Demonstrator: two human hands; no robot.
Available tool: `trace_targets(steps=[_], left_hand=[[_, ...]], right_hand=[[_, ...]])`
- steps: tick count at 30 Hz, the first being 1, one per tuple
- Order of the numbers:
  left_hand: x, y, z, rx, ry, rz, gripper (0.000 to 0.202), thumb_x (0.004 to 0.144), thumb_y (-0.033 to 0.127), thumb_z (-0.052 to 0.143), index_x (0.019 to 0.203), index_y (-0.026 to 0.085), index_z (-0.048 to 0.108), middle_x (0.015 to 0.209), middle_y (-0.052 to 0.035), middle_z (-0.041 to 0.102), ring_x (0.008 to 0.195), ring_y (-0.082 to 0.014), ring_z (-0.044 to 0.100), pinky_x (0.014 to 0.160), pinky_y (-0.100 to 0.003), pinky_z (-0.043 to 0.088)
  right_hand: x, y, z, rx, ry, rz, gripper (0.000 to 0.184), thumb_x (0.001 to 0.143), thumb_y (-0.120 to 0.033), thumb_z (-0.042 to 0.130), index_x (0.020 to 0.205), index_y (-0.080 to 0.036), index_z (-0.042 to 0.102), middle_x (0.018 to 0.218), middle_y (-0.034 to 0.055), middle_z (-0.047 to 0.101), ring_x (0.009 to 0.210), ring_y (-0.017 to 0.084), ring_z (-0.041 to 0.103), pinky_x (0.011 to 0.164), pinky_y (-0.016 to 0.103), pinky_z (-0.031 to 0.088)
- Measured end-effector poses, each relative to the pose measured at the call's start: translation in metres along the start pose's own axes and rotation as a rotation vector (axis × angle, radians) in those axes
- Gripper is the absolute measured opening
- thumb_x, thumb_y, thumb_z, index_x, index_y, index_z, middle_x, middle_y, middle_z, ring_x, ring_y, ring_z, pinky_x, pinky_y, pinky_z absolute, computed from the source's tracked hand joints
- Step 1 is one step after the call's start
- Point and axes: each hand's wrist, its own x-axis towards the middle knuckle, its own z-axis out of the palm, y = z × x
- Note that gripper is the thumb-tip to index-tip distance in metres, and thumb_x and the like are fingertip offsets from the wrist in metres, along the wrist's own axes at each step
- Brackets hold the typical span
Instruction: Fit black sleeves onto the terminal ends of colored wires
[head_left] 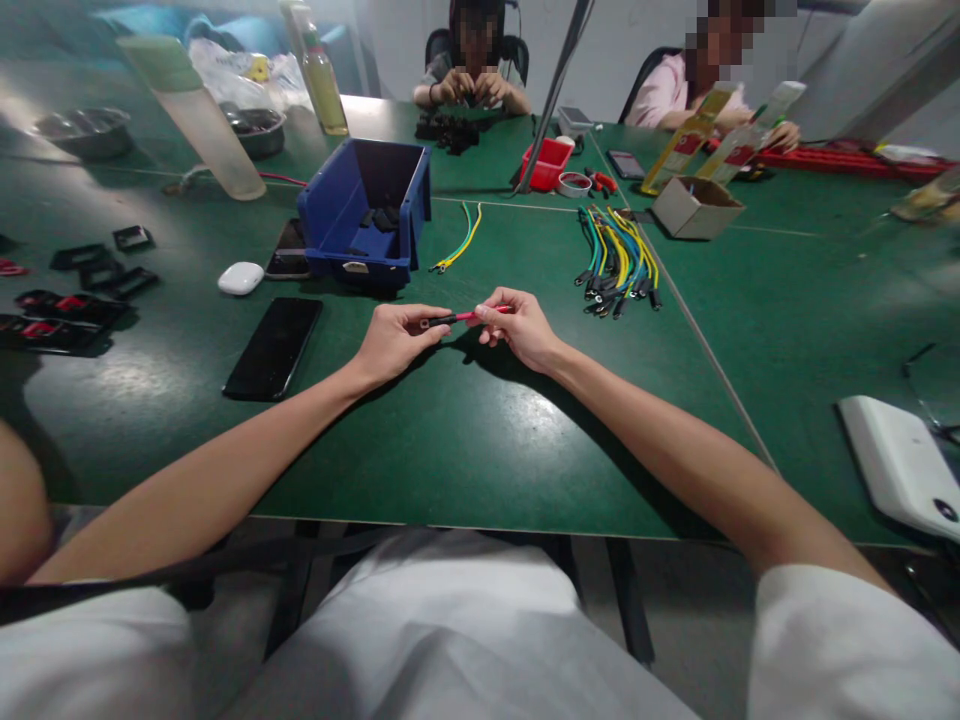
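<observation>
Over the middle of the green table, my left hand [395, 338] pinches the black sleeve of a short red wire [466, 316]. A small metal ring terminal shows at the wire's left end. The fingers of my right hand [517, 325] close round the red part, hiding some of it. Just beyond my hands lie two wires [465, 240], one yellow and one green, with terminals at their near ends. A blue bin [352, 270] with black pieces inside stands behind my left hand. Farther right is a bundle of wires [619, 255] in yellow, green and blue, with black sleeves.
A black phone [274, 350] and a white earbud case [241, 279] lie left. Black plastic parts [71, 310] are at the far left. A small carton [697, 208], bottles and a red box [547, 163] stand farther back. A white device [900, 465] lies right. Two people sit opposite.
</observation>
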Motion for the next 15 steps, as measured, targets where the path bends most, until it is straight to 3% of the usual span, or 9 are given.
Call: trace_targets(steps=[4,15], left_hand=[[-0.0005,-0.0002,0.0003,0.026,0.01,0.001,0.038,0.073,0.04,0.078,0.102,0.016,0.078,0.077,-0.0049,0.073,0.06,-0.0137,0.06,0.057,-0.026,0.045],[0.0012,0.0051,-0.0002,-0.091,-0.012,-0.042,0.041,0.07,0.039,0.081,0.101,0.013,0.076,0.086,-0.0092,0.076,0.072,-0.0184,0.068,0.068,-0.03,0.054]], right_hand=[[0.0,-0.0014,0.0008,0.007,0.01,0.02,0.042,0.066,-0.048,0.085,0.074,-0.017,0.057,0.072,0.0024,0.073,0.049,0.008,0.061,0.043,0.017,0.045],[0.0007,-0.002,0.002,0.026,0.017,0.012,0.042,0.066,-0.048,0.085,0.074,-0.017,0.058,0.071,0.0028,0.073,0.047,0.008,0.06,0.042,0.017,0.045]])
